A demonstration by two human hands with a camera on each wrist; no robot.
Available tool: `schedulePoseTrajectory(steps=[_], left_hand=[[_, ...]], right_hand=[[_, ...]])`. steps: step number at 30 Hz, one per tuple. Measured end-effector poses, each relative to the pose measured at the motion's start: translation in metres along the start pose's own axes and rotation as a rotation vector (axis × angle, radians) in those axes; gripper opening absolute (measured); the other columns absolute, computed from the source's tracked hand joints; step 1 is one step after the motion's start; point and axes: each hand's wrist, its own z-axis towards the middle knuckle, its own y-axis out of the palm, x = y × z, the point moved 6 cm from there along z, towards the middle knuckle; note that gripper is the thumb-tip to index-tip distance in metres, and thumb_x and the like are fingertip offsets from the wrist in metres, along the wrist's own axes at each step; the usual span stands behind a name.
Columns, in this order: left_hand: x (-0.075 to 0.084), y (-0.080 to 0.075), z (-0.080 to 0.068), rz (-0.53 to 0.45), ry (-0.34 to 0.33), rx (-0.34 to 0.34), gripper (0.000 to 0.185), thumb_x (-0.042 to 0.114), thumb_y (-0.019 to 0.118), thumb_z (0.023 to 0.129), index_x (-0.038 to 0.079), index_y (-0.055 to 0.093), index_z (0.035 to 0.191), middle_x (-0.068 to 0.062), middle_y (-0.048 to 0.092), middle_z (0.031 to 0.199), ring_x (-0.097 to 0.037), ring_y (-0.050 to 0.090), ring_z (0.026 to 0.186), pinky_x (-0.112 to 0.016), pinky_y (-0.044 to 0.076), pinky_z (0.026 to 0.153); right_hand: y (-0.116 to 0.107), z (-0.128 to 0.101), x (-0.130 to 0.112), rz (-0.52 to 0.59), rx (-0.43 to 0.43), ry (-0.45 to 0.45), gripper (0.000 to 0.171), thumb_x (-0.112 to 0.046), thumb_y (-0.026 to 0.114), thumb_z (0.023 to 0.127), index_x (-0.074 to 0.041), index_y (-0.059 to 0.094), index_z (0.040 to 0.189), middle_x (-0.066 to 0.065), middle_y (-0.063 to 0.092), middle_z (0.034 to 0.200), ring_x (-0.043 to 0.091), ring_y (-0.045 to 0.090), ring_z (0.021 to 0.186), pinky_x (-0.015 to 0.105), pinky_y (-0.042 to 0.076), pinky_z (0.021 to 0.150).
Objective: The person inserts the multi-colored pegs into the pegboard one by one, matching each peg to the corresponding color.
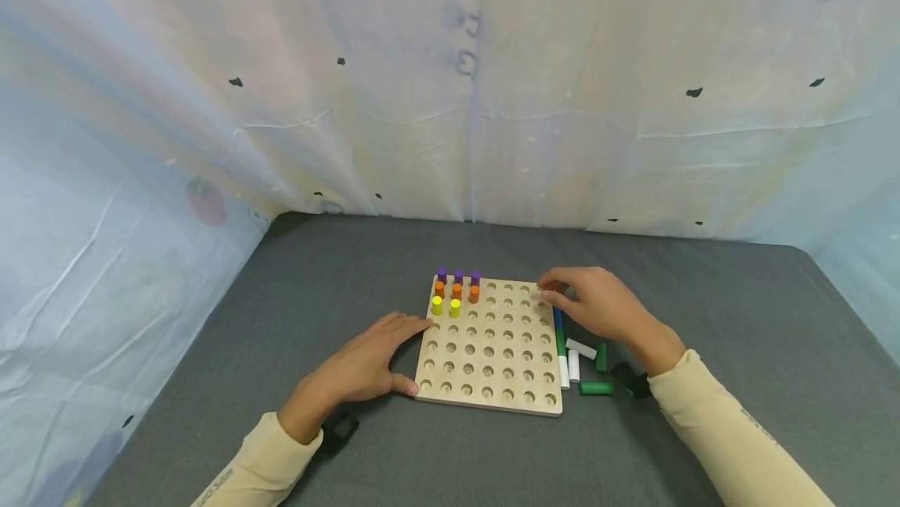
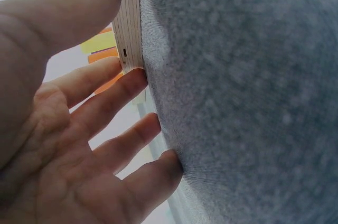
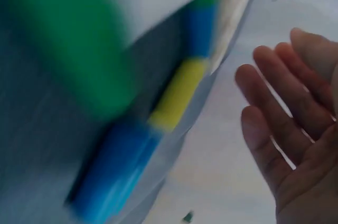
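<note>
A pale wooden pegboard (image 1: 478, 358) with rows of round holes lies on the grey table. Purple pegs (image 1: 458, 277), orange pegs (image 1: 457, 291) and two yellow pegs (image 1: 455, 308) stand upright at its far left corner. My left hand (image 1: 369, 358) rests along the board's left side, thumb at the near corner and fingertips touching the edge (image 2: 132, 23). Over the far right corner, my right hand (image 1: 598, 304) hovers with loosely bent fingers. The right wrist view shows that hand (image 3: 301, 108) with nothing between its fingers.
Loose pegs lie right of the board: a white peg (image 1: 574, 365), a green peg (image 1: 596, 388) and a blue peg (image 1: 558, 321) among them. A yellow peg (image 3: 179, 94) shows in the right wrist view. A draped sheet (image 1: 527, 101) hangs behind the table.
</note>
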Motion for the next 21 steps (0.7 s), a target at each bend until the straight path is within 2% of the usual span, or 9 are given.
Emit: schedulePoseTrajectory(steps=[10,16,21], left_hand=[[0.0,0.0,-0.001,0.006,0.028,-0.006,0.09,0.034,0.085,0.076,0.023,0.04,0.153,-0.004,0.044,0.155,-0.029,0.035,0.146,-0.055,0.035,0.113],[0.001,-0.001,-0.001,0.001,0.039,-0.001,0.089,0.034,0.085,0.076,0.022,0.041,0.153,-0.005,0.044,0.155,-0.03,0.035,0.146,-0.055,0.035,0.113],[0.001,-0.001,-0.001,-0.003,0.032,0.002,0.089,0.032,0.085,0.076,0.021,0.041,0.153,-0.005,0.044,0.155,-0.032,0.033,0.147,-0.057,0.033,0.114]], right_hand=[[-0.01,-0.014,0.052,-0.096,0.018,0.038,0.025,-0.027,0.06,0.101,-0.013,0.07,0.119,0.005,0.073,0.113,0.027,0.067,0.104,0.051,0.053,0.087],[-0.003,-0.022,0.061,-0.157,0.036,0.028,0.024,-0.03,0.06,0.1,-0.016,0.072,0.115,0.005,0.072,0.112,0.027,0.066,0.105,0.052,0.052,0.089],[0.004,-0.029,0.06,-0.163,0.049,0.031,0.025,-0.032,0.066,0.096,-0.017,0.072,0.115,0.005,0.072,0.112,0.027,0.066,0.105,0.052,0.052,0.088]])
